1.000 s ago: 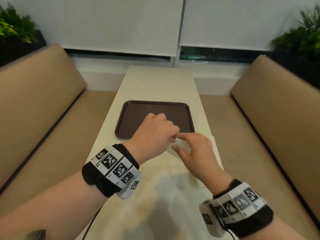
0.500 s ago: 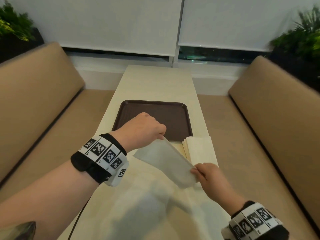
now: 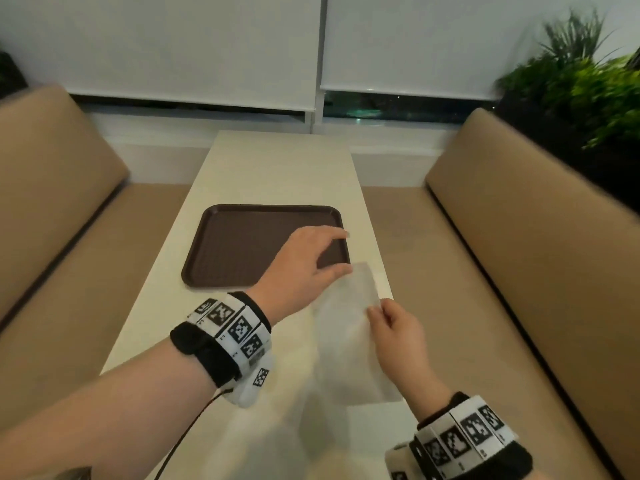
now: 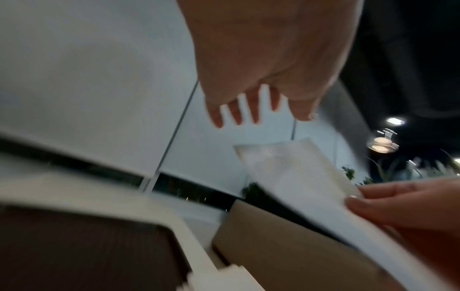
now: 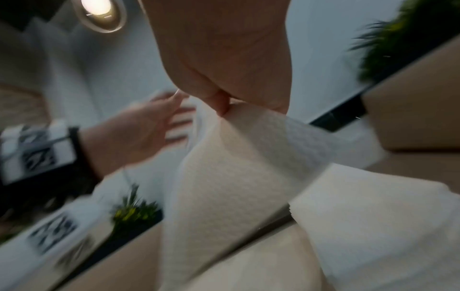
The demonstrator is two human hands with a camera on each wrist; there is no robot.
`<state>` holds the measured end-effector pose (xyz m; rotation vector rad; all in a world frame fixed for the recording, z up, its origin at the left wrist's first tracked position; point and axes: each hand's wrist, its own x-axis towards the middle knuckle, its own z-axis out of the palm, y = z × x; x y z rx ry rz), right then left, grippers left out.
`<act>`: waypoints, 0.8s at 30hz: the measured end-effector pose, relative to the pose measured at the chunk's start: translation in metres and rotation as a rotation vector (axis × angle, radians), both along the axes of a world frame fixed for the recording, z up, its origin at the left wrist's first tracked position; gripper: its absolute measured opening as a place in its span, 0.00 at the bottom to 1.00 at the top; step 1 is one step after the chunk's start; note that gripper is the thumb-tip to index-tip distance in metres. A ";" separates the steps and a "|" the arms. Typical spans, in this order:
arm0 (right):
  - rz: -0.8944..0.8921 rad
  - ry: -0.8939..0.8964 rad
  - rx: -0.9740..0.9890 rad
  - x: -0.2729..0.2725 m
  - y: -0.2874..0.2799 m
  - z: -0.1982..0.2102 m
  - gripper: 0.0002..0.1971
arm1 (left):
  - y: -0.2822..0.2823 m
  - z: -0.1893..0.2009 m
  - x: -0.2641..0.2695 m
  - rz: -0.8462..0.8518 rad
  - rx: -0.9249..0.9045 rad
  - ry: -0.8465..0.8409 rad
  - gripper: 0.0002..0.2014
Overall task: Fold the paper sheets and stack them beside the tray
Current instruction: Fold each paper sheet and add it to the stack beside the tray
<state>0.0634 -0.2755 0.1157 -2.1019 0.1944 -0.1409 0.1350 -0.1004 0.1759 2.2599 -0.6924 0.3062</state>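
Long cream desk (image 3: 277,168) between two tan padded benches (image 3: 519,244) under white roller blinds (image 3: 173,46), bearing a dark brown plastic tray (image 3: 242,244); just beside it, one white textured paper sheet (image 3: 349,344), lifted, pinched by my right hand (image 3: 398,334), my left hand (image 3: 304,268) fingers (image 4: 254,110) spread, holding nothing.

No words, brands or numbers can be read. The wristbands (image 3: 231,329) carry black-and-white square code patterns with tiny marks beside them, too small to make out; the paper sheet (image 3: 349,337) and tray (image 3: 242,251) are unmarked.
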 end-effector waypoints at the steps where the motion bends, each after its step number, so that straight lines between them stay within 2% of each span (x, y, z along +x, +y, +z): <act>1: -0.071 0.044 0.082 0.005 -0.007 -0.002 0.17 | -0.005 -0.010 -0.002 0.114 -0.157 0.241 0.24; 3: -0.140 0.096 0.168 0.016 -0.021 -0.008 0.17 | -0.019 -0.034 -0.006 0.154 -0.413 0.737 0.29; 4: -0.146 0.115 0.177 0.023 -0.027 -0.011 0.16 | -0.028 -0.047 -0.008 0.131 -0.545 0.930 0.27; 5: -0.146 0.135 0.170 0.031 -0.032 -0.015 0.16 | -0.037 -0.059 -0.007 0.132 -0.637 1.041 0.25; 6: -0.142 0.152 0.151 0.040 -0.037 -0.019 0.16 | -0.045 -0.069 -0.004 0.159 -0.654 1.062 0.24; 9: -0.138 0.211 0.052 0.065 -0.048 -0.035 0.12 | -0.062 -0.099 0.015 0.302 -0.476 0.952 0.22; 13: -0.125 0.292 -0.079 0.095 -0.060 -0.064 0.02 | -0.080 -0.125 0.039 0.398 -0.364 0.873 0.25; 18: -0.100 0.344 -0.158 0.109 -0.068 -0.094 0.08 | -0.093 -0.151 0.054 0.429 -0.234 0.859 0.28; 21: -0.094 0.371 -0.172 0.111 -0.069 -0.106 0.10 | -0.093 -0.163 0.054 0.455 -0.247 0.884 0.27; 24: -0.125 0.336 -0.162 0.108 -0.070 -0.110 0.20 | -0.091 -0.170 0.052 0.510 -0.292 0.861 0.28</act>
